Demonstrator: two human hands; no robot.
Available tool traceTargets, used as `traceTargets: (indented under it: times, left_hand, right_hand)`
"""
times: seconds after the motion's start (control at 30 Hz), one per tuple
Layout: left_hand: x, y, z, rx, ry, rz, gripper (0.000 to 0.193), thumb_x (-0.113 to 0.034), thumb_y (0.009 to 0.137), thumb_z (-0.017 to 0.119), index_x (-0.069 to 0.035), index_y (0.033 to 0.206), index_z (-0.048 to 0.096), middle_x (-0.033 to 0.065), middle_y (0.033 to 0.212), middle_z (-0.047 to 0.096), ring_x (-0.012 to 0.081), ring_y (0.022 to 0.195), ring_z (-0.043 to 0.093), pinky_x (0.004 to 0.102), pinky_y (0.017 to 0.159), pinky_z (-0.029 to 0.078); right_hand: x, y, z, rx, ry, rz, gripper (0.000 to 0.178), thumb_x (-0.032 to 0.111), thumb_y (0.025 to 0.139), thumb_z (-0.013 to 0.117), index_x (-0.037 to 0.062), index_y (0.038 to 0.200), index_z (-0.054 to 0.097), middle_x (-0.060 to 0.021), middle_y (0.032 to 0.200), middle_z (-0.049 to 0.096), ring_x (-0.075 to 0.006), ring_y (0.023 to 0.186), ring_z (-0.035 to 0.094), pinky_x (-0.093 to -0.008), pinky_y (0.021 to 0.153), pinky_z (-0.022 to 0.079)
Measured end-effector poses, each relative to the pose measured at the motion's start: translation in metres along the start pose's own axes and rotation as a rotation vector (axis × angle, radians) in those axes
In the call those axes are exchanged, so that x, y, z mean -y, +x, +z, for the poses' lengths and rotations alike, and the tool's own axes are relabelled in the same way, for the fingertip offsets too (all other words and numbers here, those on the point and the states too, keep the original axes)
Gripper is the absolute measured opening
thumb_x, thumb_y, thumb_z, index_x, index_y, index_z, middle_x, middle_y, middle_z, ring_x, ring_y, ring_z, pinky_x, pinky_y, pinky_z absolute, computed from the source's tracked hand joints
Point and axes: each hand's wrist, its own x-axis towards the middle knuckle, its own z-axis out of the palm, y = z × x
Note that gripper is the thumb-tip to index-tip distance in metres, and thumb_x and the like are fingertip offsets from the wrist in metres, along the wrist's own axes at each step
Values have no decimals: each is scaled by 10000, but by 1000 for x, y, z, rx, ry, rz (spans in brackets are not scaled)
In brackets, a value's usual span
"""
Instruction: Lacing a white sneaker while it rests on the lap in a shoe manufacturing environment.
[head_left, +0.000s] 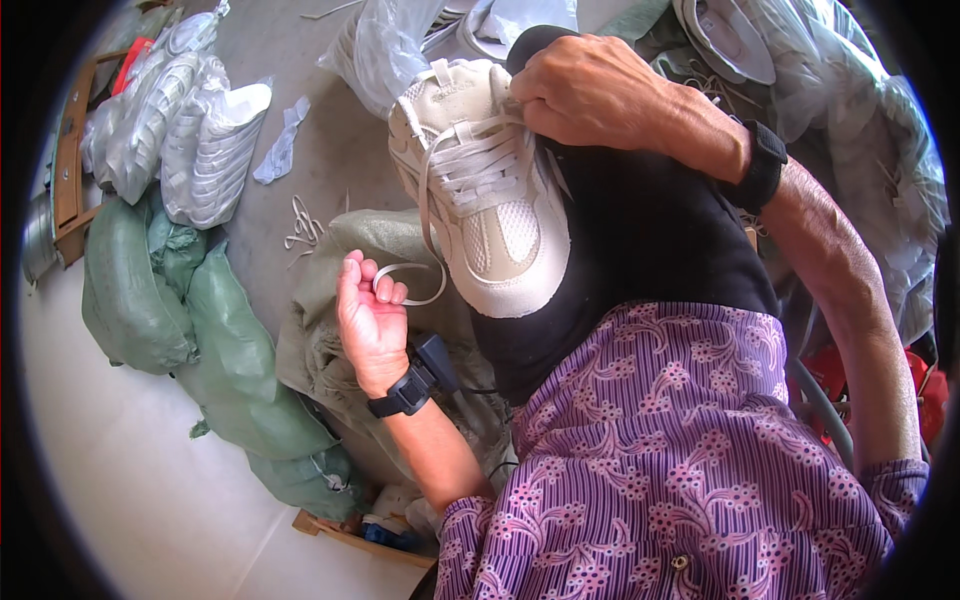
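A cream and white sneaker (pixel 490 195) lies on my dark-trousered thigh, its toe pointing toward me. A flat white shoelace (pixel 432 225) is strung across its front, and one long end runs down the left side and loops to my left hand (pixel 372 325). That hand is palm up beside the toe, fingers curled around the lace end. My right hand (pixel 572 95) is closed at the sneaker's upper right edge, by the collar and top eyelets. Its fingertips are partly hidden there, and a strand of lace passes close to them.
Plastic-wrapped stacks of white soles (pixel 205 150) stand at the left, above green woven sacks (pixel 235 330). A beige sack (pixel 345 265) is beside my leg. Loose laces (pixel 303 228) and a plastic scrap (pixel 283 140) lie on the floor. Clear-bagged shoe parts (pixel 850 170) fill the right.
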Motion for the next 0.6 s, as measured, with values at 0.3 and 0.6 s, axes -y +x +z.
traceTargets:
  times: [0.3,0.6]
  left_hand:
    - [12,2,4,-25,3,-23,149,-205,933,579,-87,1024,573,-12,768,566,113,555,407,274,538,342]
    - [24,3,1,-85,23,-44,168,-221,914,606,-100,1026,577,-25,769,568,113,563,423,272,555,364]
  right_hand:
    - [9,9,-11,100,-80,14,150,140,728,541,33,697,640,-188,674,597,-346,668,619,-418,588,499]
    - [-9,2,2,-29,153,-8,170,152,805,511,47,723,617,-152,693,608,-338,695,624,-421,656,502]
